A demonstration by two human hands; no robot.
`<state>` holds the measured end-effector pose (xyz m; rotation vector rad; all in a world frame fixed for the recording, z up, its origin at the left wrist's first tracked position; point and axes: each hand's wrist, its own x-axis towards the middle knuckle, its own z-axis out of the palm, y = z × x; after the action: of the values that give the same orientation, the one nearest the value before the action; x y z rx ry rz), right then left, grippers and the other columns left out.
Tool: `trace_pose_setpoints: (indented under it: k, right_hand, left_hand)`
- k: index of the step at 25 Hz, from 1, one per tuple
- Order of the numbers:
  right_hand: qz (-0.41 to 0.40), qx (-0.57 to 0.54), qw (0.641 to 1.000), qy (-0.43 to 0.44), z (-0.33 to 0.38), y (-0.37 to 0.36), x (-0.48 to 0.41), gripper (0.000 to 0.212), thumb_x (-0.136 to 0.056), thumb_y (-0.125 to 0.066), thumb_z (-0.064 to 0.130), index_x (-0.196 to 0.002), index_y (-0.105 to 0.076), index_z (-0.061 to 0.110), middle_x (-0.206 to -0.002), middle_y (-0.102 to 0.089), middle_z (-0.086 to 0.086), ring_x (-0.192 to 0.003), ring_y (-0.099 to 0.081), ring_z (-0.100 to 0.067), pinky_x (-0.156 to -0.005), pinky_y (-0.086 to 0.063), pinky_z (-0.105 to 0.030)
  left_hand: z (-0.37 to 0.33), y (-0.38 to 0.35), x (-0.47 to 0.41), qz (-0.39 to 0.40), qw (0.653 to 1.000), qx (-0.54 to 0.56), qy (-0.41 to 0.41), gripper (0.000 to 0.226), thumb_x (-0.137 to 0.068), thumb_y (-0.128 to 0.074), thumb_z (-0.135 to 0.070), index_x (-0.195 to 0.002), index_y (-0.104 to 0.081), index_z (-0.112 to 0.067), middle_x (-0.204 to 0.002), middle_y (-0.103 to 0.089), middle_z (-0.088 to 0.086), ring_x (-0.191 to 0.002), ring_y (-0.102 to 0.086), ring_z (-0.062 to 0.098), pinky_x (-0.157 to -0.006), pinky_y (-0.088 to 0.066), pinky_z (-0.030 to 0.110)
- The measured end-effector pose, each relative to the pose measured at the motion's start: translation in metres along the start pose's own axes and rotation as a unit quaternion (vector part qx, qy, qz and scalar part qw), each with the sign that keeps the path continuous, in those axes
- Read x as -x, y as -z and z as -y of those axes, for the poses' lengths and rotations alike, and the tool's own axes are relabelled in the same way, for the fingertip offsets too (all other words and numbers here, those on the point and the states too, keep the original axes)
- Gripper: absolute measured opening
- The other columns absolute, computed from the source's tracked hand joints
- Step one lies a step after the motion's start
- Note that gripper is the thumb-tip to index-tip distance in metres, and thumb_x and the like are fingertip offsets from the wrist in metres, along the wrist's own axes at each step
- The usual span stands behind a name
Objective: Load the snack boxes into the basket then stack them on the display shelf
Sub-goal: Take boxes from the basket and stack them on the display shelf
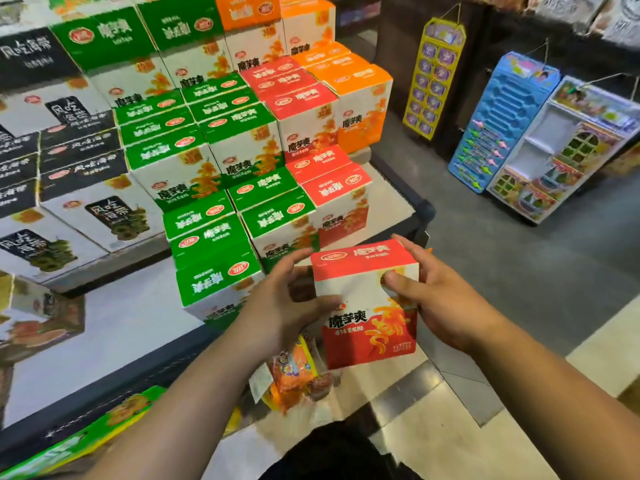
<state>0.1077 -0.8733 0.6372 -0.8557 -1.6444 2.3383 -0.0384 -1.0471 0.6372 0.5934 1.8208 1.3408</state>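
Observation:
A red-and-white snack box point(367, 299) is held in the air between both hands, just in front of the display shelf point(114, 327). My left hand point(284, 303) grips its left side, thumb across the front face. My right hand point(440, 296) grips its right side, thumb on the front. The shelf rises in steps with stacked green boxes point(214, 271), red boxes point(332, 195), orange boxes point(349, 81) and black-labelled boxes point(83, 188). No basket is in view.
An orange snack packet point(294, 372) lies below the held box near the shelf's front corner. A green box point(86, 431) sits at the lower left. Hanging toy cards, yellow point(433, 77) and blue point(502, 123), stand at the right across a grey floor aisle.

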Motion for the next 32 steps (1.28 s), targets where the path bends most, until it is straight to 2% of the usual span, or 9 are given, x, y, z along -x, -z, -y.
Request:
trace_pose_setpoints:
  k: [4,6,9,13,16,19,22,26,32]
  right_hand:
    - [0.009,0.044,0.999,-0.013,-0.001,0.019,-0.024,0.08,-0.075,-0.068,0.029,-0.142,-0.03,0.047,-0.124,-0.065,0.008,-0.111,-0.064,-0.014,-0.075,-0.055,-0.024]
    - [0.016,0.062,0.998,-0.016,0.002,0.028,-0.041,0.082,-0.077,-0.068,0.032,-0.145,-0.025,0.048,-0.129,-0.062,0.01,-0.114,-0.062,-0.013,-0.078,-0.055,-0.026]
    - [0.007,0.092,0.996,-0.008,0.008,0.041,-0.071,0.072,-0.085,-0.066,0.031,-0.146,-0.029,0.041,-0.126,-0.063,0.01,-0.105,-0.067,-0.009,-0.071,-0.057,-0.023]
    - [0.021,0.141,0.99,0.008,0.008,0.055,-0.11,0.082,-0.072,-0.077,0.035,-0.143,-0.036,0.035,-0.126,-0.064,0.007,-0.111,-0.065,-0.011,-0.081,-0.057,-0.028]
    - [0.028,0.166,0.986,0.003,0.008,0.061,-0.137,0.086,-0.068,-0.08,0.026,-0.14,-0.035,0.037,-0.121,-0.065,0.006,-0.108,-0.065,-0.008,-0.081,-0.057,-0.027]
    - [0.042,0.212,0.976,0.014,0.006,0.063,-0.157,0.098,-0.068,-0.088,0.032,-0.147,-0.03,0.031,-0.127,-0.062,0.005,-0.118,-0.061,-0.013,-0.097,-0.052,-0.044]
    - [0.034,0.236,0.97,0.04,0.001,0.065,-0.167,0.091,-0.069,-0.083,0.03,-0.145,-0.033,0.03,-0.128,-0.06,0.01,-0.12,-0.058,-0.007,-0.099,-0.05,-0.037]
    - [0.016,0.247,0.968,0.05,-0.007,0.065,-0.171,0.087,-0.074,-0.08,0.025,-0.147,-0.033,0.026,-0.129,-0.059,0.012,-0.12,-0.057,-0.005,-0.101,-0.05,-0.039]
    - [0.023,0.271,0.96,0.071,-0.006,0.066,-0.176,0.084,-0.074,-0.08,0.039,-0.144,-0.037,0.025,-0.132,-0.057,0.009,-0.121,-0.055,-0.005,-0.1,-0.05,-0.034]
  left_hand:
    - [0.005,-0.008,-0.029,-0.008,1.0,-0.015,-0.021,0.079,-0.071,-0.082,-0.012,-0.134,-0.042,-0.037,-0.118,-0.066,-0.019,-0.105,-0.064,-0.004,-0.082,-0.056,0.026]
    - [0.003,-0.014,-0.043,-0.022,0.998,-0.053,-0.04,0.08,-0.076,-0.081,-0.015,-0.14,-0.038,-0.035,-0.125,-0.061,-0.021,-0.113,-0.058,-0.007,-0.09,-0.051,0.025]
    - [-0.001,-0.021,-0.065,-0.063,0.992,-0.089,-0.07,0.078,-0.082,-0.078,-0.022,-0.145,-0.034,-0.032,-0.127,-0.054,-0.02,-0.107,-0.053,-0.013,-0.088,-0.048,0.018]
    - [0.007,-0.032,-0.096,-0.095,0.991,-0.057,-0.074,0.066,-0.087,-0.074,-0.015,-0.14,-0.037,-0.033,-0.118,-0.052,-0.03,-0.101,-0.052,-0.025,-0.077,-0.047,0.002]
    - [0.02,-0.04,-0.113,-0.139,0.984,-0.06,-0.096,0.061,-0.085,-0.076,-0.012,-0.136,-0.048,-0.029,-0.131,-0.048,-0.008,-0.122,-0.053,0.001,-0.093,-0.053,0.022]
    - [0.031,-0.044,-0.121,-0.178,0.97,-0.128,-0.106,0.062,-0.084,-0.076,-0.012,-0.138,-0.049,-0.023,-0.134,-0.036,-0.004,-0.126,-0.045,0.007,-0.099,-0.052,0.035]
    - [0.03,-0.048,-0.126,-0.199,0.949,-0.22,-0.103,0.06,-0.087,-0.072,-0.019,-0.142,-0.047,-0.02,-0.136,-0.026,-0.009,-0.129,-0.039,0.013,-0.104,-0.045,0.033]
    - [0.03,-0.051,-0.131,-0.214,0.931,-0.28,-0.091,0.059,-0.087,-0.073,-0.017,-0.141,-0.05,-0.023,-0.133,-0.021,-0.014,-0.123,-0.028,-0.001,-0.104,-0.034,0.027]
    - [0.037,-0.06,-0.133,-0.261,0.892,-0.346,-0.124,0.064,-0.083,-0.076,-0.011,-0.141,-0.05,-0.023,-0.138,-0.025,-0.004,-0.125,-0.039,0.016,-0.097,-0.039,0.031]
